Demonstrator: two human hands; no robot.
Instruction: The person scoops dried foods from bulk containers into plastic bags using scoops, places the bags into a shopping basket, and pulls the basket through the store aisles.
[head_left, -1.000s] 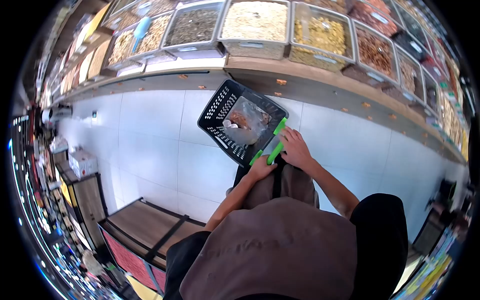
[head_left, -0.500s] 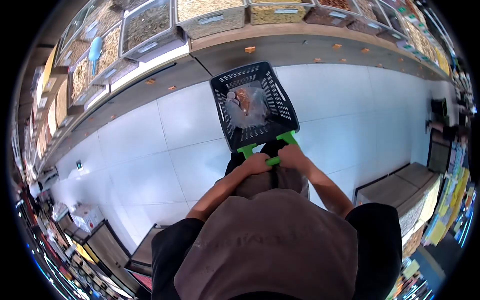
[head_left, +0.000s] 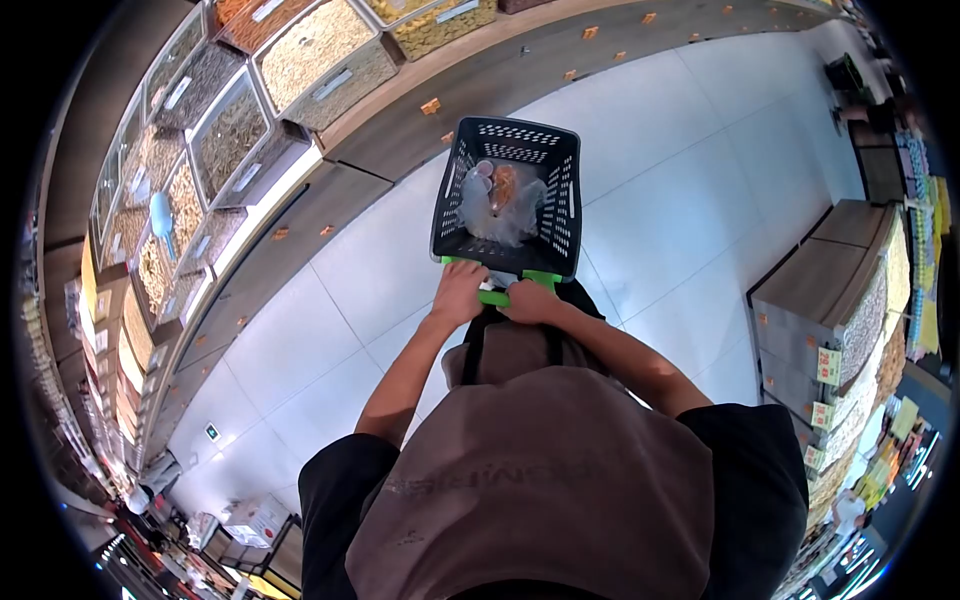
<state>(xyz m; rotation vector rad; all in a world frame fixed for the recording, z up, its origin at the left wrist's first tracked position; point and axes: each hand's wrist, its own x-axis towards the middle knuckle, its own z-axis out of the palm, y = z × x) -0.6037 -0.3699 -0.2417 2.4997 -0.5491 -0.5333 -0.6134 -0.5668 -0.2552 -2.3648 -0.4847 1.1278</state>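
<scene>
In front of me is a black shopping basket (head_left: 452, 225) with slotted walls and a green handle (head_left: 493, 298). My left hand (head_left: 461, 290) is closed around the handle's left part, close to the basket's rim. The right part of the handle is in my right hand (head_left: 532, 302), whose fingers are wrapped round it. A clear plastic bag (head_left: 508, 222) lies inside the basket, with something orange-brown (head_left: 503, 186) in it. Beside that sit small round pale items (head_left: 484, 170), too small to name.
Bins of grains and dried goods (head_left: 315, 45) line a curved wooden counter (head_left: 370, 185) ahead and left. A blue scoop (head_left: 162, 222) rests on one bin. To the right stands a wooden display unit (head_left: 805, 285) with price tags. Pale tiled floor (head_left: 670, 170) lies between; people are visible at the far edges.
My view has turned, and the counter now slants more steeply on the left. The basket has swung round with both hands still on its handle. My left hand has shifted nearer the basket.
</scene>
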